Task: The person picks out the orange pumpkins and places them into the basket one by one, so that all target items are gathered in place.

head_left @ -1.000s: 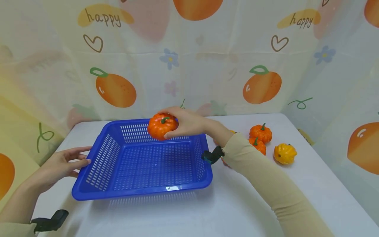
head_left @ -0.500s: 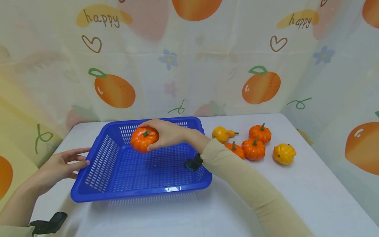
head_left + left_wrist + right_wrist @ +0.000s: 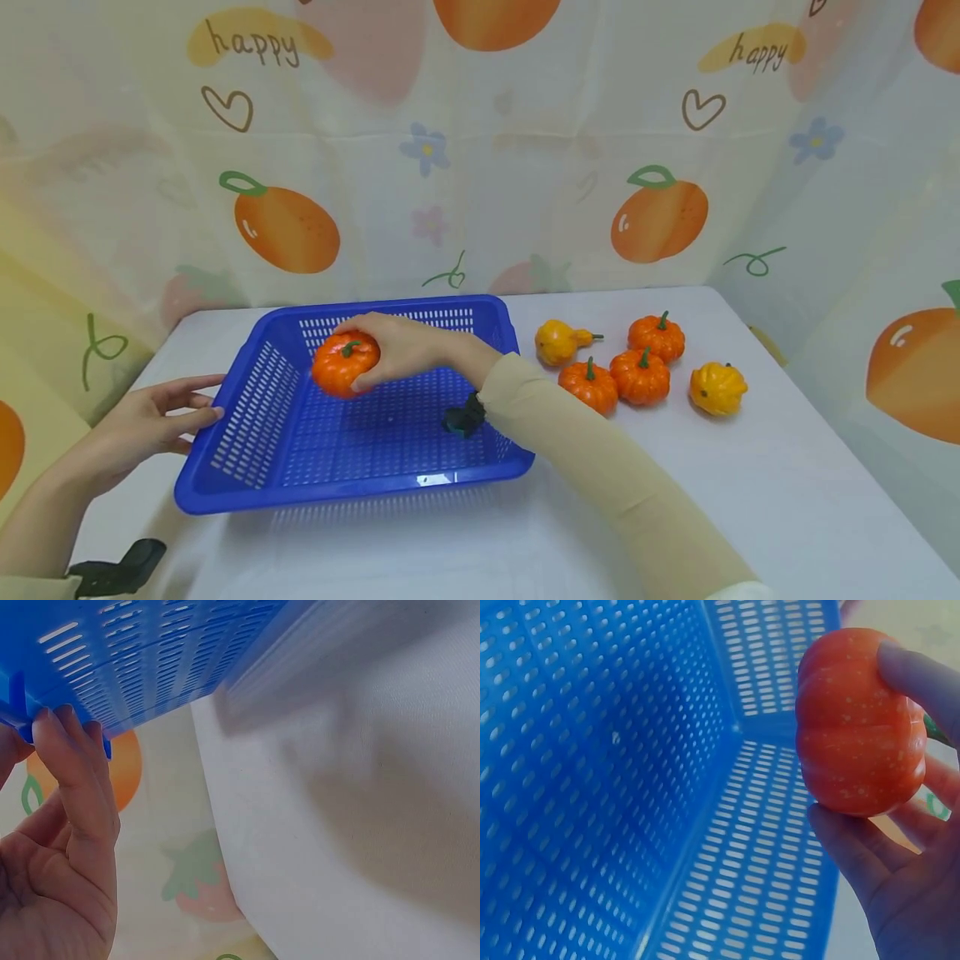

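My right hand point(image 3: 405, 348) holds a small orange pumpkin point(image 3: 346, 364) with a green stem, over the left back part of a blue plastic basket point(image 3: 360, 482). In the right wrist view, thumb and fingers are on opposite sides of the pumpkin point(image 3: 859, 724), and its underside is apart from the basket's slotted walls. My left hand point(image 3: 146, 421) pinches the basket's left rim, thumb on top. In the left wrist view, its fingers point(image 3: 75, 761) reach up to the rim from below. No other item shows inside the basket; my right forearm covers part of its right side.
Right of the basket on the white table point(image 3: 675, 492) lie several items: a yellow-orange gourd point(image 3: 558, 342), orange pumpkins point(image 3: 640, 377) close together, and a yellow ribbed squash point(image 3: 717, 388) farthest right. A printed curtain point(image 3: 480, 167) hangs behind the table.
My right hand has carried the orange pumpkin left and lower, from the basket's back rim to over its left back part. The gourd and pumpkins behind the arm are uncovered. My left hand stays put.
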The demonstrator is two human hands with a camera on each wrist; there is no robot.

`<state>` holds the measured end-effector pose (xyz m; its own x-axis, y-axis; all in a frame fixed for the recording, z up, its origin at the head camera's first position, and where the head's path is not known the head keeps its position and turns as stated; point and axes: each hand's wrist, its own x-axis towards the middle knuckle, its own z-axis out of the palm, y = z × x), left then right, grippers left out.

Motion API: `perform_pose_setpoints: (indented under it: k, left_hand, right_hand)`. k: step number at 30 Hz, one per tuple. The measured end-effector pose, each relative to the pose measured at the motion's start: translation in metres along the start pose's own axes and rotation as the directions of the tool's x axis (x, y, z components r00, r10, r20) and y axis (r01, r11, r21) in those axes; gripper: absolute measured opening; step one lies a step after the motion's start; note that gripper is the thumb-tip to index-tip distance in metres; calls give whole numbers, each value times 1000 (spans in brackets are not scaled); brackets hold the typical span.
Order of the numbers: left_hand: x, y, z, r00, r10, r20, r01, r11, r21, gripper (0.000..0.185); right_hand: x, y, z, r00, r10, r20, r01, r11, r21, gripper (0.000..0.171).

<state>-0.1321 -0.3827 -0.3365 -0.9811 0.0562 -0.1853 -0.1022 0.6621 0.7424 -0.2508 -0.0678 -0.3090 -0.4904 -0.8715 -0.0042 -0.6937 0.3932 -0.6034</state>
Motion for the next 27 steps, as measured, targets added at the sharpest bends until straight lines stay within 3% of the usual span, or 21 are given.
perform_pose_setpoints:
  k: [5, 13, 27]
  left_hand:
    - [0, -1, 0, 1000, 0, 1, 0, 1000, -1, 68]
    - [0, -1, 0, 1000, 4, -9, -4, 1000, 3, 67]
    - [-2, 2, 0, 1000, 10, -16, -10, 1000, 5, 67]
  right_hand:
    - [12, 4, 8, 1000, 6, 16, -7, 999, 33, 64]
    - [29, 17, 17, 995, 92, 33, -95, 993, 70, 64]
    - [40, 33, 31, 988, 137, 73, -138, 990, 18, 64]
